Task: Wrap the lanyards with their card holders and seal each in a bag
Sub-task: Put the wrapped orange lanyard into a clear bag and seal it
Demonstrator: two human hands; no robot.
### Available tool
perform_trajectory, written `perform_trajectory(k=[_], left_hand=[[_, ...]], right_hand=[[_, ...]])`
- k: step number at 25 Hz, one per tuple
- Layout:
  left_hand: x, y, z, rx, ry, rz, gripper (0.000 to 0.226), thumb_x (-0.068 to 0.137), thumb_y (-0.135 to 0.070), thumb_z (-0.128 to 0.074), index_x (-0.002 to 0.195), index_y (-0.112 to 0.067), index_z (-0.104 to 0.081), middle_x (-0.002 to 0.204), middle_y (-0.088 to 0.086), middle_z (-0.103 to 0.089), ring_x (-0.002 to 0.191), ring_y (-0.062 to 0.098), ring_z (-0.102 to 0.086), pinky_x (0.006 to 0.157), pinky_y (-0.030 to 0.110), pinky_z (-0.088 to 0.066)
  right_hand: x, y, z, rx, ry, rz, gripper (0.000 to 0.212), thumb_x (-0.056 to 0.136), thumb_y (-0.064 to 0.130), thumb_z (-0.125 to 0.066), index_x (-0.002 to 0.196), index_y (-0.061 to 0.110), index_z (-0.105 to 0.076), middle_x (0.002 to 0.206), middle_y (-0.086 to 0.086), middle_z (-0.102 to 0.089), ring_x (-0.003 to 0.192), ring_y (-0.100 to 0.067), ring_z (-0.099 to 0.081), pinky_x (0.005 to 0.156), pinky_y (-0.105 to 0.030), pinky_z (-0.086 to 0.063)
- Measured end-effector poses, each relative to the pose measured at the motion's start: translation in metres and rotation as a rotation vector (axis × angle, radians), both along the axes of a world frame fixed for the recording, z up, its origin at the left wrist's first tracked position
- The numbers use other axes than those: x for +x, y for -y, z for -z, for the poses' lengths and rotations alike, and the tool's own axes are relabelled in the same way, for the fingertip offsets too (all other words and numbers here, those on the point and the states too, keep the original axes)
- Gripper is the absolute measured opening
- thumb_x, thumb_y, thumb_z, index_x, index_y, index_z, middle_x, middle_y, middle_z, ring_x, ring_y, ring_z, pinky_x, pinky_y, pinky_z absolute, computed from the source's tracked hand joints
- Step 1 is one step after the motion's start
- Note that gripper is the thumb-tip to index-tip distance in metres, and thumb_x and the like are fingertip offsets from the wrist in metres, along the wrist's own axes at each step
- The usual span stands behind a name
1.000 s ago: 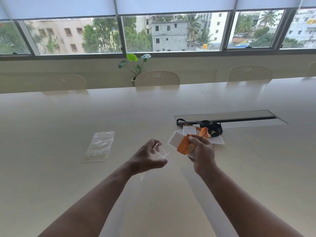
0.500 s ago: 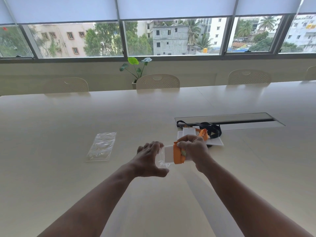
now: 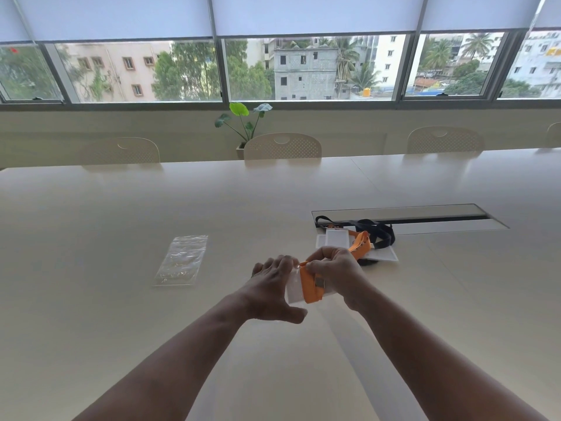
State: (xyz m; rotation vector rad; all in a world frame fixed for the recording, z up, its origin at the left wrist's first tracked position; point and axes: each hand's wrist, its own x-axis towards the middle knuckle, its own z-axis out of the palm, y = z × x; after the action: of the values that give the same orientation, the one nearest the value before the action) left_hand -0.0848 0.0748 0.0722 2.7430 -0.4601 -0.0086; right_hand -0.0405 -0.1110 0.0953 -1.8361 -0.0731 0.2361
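Looking down from the head camera, both bare forearms reach out over a wide cream-coloured table (image 3: 121, 299). The right hand (image 3: 332, 275) curls its fingers round a white rectangular card holder wrapped in a flat orange lanyard (image 3: 309, 287), gripping it at the right end. The left hand (image 3: 270, 287) sits just beside it, fingers bent over the holder's left edge, where a clear plastic bag (image 3: 293, 288) seems to cover the white card; the thumb sticks out to the right underneath. Whether the left fingers actually pinch the bag's mouth cannot be made out. The two hands are close together, above the tabletop.

Behind the right hand lies a small heap of spare white card holders (image 3: 337, 238), with a loose orange strap (image 3: 361, 243) and a black lanyard (image 3: 379, 232) across them, next to a long grey cable hatch (image 3: 409, 218) set in the table. Well to the left, a pile of flat transparent zip bags (image 3: 182, 259) lies alone. Cream perforated chairs (image 3: 282, 146) line the far side, with a green potted plant (image 3: 243, 123) under the windows.
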Motion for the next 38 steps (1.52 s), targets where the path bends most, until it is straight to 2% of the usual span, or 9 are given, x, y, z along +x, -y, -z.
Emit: perform_trajectory(k=[4,7,17,21,24,26,29,32,38], left_hand=[[-0.001,0.004,0.002,0.015,-0.007,0.006,0.106,0.062,-0.071,-0.073,0.143,-0.026,-0.022,0.13,-0.009,-0.036,0.117,0.015,-0.034,0.104,0.032,-0.029],[-0.002,0.005,0.005,0.018,0.017,0.016,0.114,0.059,-0.068,-0.077,0.147,-0.027,-0.017,0.133,-0.009,-0.035,0.119,0.014,-0.034,0.102,0.03,-0.027],[-0.002,0.008,0.009,-0.052,0.032,0.006,0.112,0.059,-0.055,-0.075,0.148,-0.029,-0.014,0.141,-0.005,-0.039,0.129,0.018,-0.04,0.108,0.035,-0.031],[-0.001,0.011,0.013,-0.06,0.028,0.015,0.115,0.059,-0.057,-0.075,0.15,-0.03,-0.01,0.144,-0.006,-0.037,0.131,0.019,-0.038,0.107,0.031,-0.027],[-0.001,0.008,0.015,-0.057,0.046,-0.019,0.122,0.058,-0.069,-0.075,0.152,-0.03,-0.007,0.145,-0.006,-0.036,0.13,0.018,-0.037,0.107,0.031,-0.025],[-0.001,0.005,0.015,-0.033,0.069,-0.092,0.121,0.055,-0.08,-0.07,0.151,-0.029,-0.016,0.141,-0.005,-0.042,0.125,0.018,-0.042,0.106,0.035,-0.029],[-0.003,0.004,0.016,-0.003,0.099,-0.163,0.103,0.055,-0.087,-0.064,0.135,-0.029,-0.035,0.126,-0.008,-0.052,0.112,0.017,-0.051,0.094,0.032,-0.032],[-0.004,0.004,0.017,0.007,0.106,-0.143,0.095,0.058,-0.085,-0.063,0.129,-0.029,-0.037,0.121,-0.009,-0.052,0.106,0.016,-0.052,0.094,0.034,-0.037],[-0.003,0.004,0.016,0.086,0.149,-0.081,0.095,0.062,-0.085,-0.059,0.132,-0.025,-0.036,0.127,-0.005,-0.052,0.112,0.019,-0.053,0.099,0.038,-0.043]], right_hand=[[0.0,-0.002,0.005,0.013,-0.006,-0.002,0.005,0.088,0.022,-0.076,0.086,0.02,-0.072,0.082,-0.003,-0.07,0.074,-0.015,-0.07,0.054,-0.02,-0.052],[0.001,-0.003,0.01,0.026,0.009,0.036,0.004,0.089,0.022,-0.075,0.088,0.02,-0.071,0.083,-0.002,-0.071,0.069,-0.01,-0.07,0.051,-0.016,-0.051],[-0.006,-0.008,0.028,0.058,-0.002,0.015,0.008,0.09,0.024,-0.075,0.084,0.02,-0.071,0.074,0.004,-0.073,0.066,-0.005,-0.072,0.053,-0.016,-0.053],[-0.009,-0.007,0.027,0.093,-0.013,-0.015,0.007,0.092,0.02,-0.073,0.085,0.018,-0.071,0.077,0.001,-0.073,0.071,-0.008,-0.074,0.055,-0.017,-0.054],[-0.01,-0.006,0.027,0.128,-0.009,0.025,0.006,0.091,0.021,-0.075,0.086,0.018,-0.073,0.082,-0.002,-0.073,0.072,-0.011,-0.073,0.057,-0.017,-0.054],[-0.011,-0.005,0.028,0.154,-0.024,0.055,0.008,0.09,0.022,-0.076,0.089,0.016,-0.072,0.086,-0.005,-0.072,0.076,-0.013,-0.07,0.055,-0.018,-0.053],[-0.011,-0.003,0.029,0.188,-0.038,0.064,0.008,0.091,0.02,-0.075,0.091,0.013,-0.072,0.086,-0.005,-0.069,0.076,-0.012,-0.067,0.053,-0.019,-0.053],[-0.011,-0.004,0.03,0.201,-0.034,0.067,0.007,0.091,0.019,-0.074,0.089,0.012,-0.072,0.083,-0.005,-0.067,0.071,-0.01,-0.066,0.052,-0.016,-0.051],[-0.013,-0.007,0.036,0.209,-0.048,0.051,0.007,0.093,0.021,-0.072,0.092,0.015,-0.07,0.084,-0.005,-0.07,0.069,-0.009,-0.069,0.055,-0.019,-0.053]])
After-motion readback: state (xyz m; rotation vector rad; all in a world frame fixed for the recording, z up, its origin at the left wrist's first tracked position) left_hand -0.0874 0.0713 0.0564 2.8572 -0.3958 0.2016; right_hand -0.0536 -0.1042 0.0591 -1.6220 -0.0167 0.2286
